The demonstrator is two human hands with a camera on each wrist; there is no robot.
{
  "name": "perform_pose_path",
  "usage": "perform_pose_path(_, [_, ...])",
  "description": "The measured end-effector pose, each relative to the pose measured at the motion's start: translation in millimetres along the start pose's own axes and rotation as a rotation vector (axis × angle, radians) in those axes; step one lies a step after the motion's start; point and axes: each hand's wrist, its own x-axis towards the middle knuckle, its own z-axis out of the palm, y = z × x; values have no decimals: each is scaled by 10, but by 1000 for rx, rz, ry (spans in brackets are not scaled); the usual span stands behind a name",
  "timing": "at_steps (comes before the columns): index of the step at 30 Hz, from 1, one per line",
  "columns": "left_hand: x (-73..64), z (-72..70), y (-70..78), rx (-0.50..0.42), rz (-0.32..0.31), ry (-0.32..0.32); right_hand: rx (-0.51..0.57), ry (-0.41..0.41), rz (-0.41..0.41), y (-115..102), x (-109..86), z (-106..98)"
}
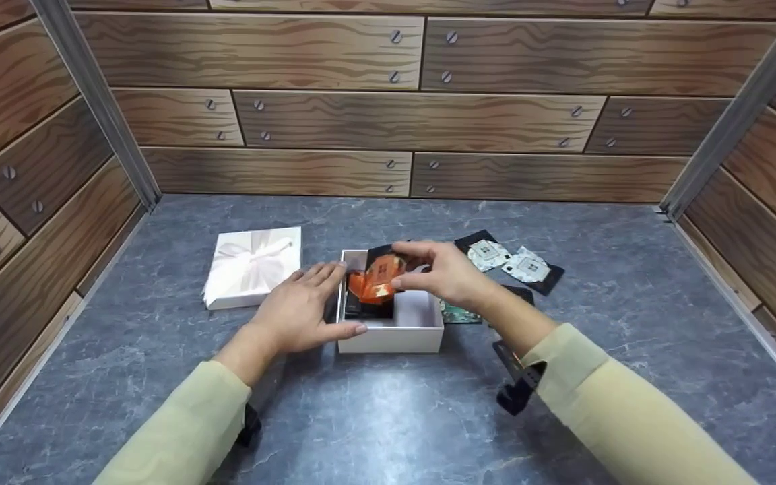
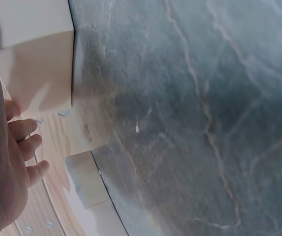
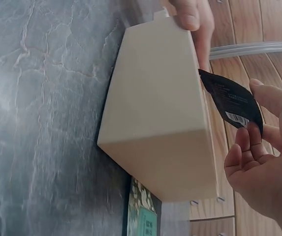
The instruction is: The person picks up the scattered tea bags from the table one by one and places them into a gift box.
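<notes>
An open white box (image 1: 390,341) stands in the middle of the table. My left hand (image 1: 302,306) rests at its left side, fingers extended along the left rim and thumb over the front edge. Between thumb and fingers, my right hand (image 1: 447,275) pinches a flat orange-and-black packet (image 1: 382,271), tilted over the box's left half. The packet's black back (image 3: 232,98), with small print and a barcode, faces the right wrist view. Below it, black packets (image 1: 369,310) lie inside the box at the left; the right part of the box floor shows bare.
A white lid (image 1: 253,266) with a pale ribbon bow lies left of the box. Behind and to the right are two black packets with silvery-white prints (image 1: 528,265). A green-patterned packet (image 1: 461,314) lies beside the box, partly under my right forearm. Wood-patterned walls (image 1: 415,121) enclose the table.
</notes>
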Motion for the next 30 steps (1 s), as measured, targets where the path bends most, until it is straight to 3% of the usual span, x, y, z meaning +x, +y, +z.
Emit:
perform_pose_path(17, [17,4,5,31,20,11,-199,-143,-8,57,203,210])
perform_pose_path(24, [1,-9,6,13,28,26,-301,-160,-9,44,255,272])
perform_pose_path(30, [-15,-8,-3,9,20,27,-313,-167,1,37,283,317])
